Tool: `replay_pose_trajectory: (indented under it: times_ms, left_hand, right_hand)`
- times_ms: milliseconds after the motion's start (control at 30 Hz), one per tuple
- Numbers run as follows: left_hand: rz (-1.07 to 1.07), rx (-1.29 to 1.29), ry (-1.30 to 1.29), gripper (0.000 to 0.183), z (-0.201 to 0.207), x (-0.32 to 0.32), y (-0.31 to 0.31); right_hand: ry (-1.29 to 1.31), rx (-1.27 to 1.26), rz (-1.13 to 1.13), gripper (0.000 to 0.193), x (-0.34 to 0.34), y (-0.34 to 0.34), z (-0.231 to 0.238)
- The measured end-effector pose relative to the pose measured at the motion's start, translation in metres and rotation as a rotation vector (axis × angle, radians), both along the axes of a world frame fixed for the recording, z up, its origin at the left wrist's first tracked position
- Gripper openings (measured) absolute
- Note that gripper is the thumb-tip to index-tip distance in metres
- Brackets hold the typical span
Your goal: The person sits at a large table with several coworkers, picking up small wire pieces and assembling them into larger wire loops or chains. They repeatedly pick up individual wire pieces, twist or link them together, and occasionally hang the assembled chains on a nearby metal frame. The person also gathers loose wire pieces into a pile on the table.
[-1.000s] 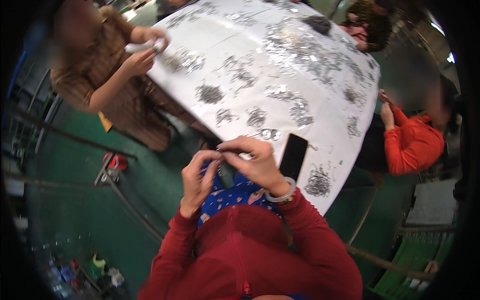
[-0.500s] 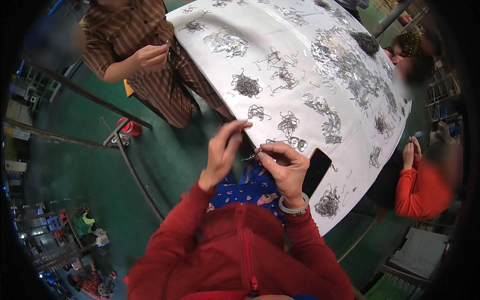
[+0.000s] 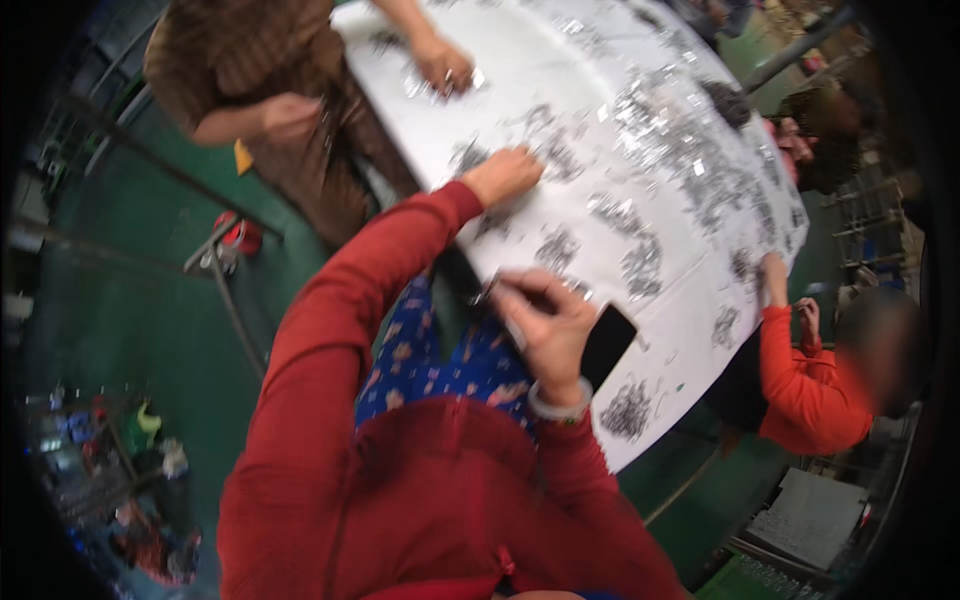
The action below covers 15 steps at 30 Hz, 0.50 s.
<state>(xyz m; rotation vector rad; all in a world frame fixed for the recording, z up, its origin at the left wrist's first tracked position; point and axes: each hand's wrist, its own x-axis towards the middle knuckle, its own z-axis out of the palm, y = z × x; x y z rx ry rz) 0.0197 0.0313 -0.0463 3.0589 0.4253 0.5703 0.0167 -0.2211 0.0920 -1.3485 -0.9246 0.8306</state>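
Note:
My left hand (image 3: 507,175) reaches out over the white-covered table (image 3: 475,70). It is at a pile of dark wire hooks (image 3: 468,157), its fingers bent and blurred, so whether they grip anything is unclear. At the near table edge my right hand (image 3: 552,325) is closed in a pinch on a small dark metal piece (image 3: 491,286), too smeared to make out fully. A black phone (image 3: 607,345) lies beside that hand. Other hook piles (image 3: 557,248) and a band of shiny flat metal pieces (image 3: 640,262) lie beyond.
Across the table, a co-worker's hand (image 3: 443,66) is at a heap of shiny pieces. A person in an orange top (image 3: 815,400) sits at the right edge. A hook pile (image 3: 626,411) lies near the front corner. A red bucket (image 3: 240,233) and metal frame (image 3: 225,300) stand left.
My left hand has moved away from my right, forward over the table to the hook pile. The co-worker in stripes has reached onto the table. The right-side person's hand has moved to the table edge.

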Motion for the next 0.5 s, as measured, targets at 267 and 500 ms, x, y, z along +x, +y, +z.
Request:
replay_pose_trajectory:
  times_ms: [267, 500]
  left_hand:
    - [0.103, -0.464, -0.467, 0.013, 0.075, -0.057, -0.051]
    - [0.104, -1.021, -0.742, 0.012, 0.142, -0.148, -0.145]
  right_hand:
    - [0.081, 0.084, 0.014, 0.016, -0.008, 0.006, -0.012]
    - [0.149, 0.136, -0.021, 0.018, -0.012, 0.009, -0.02]
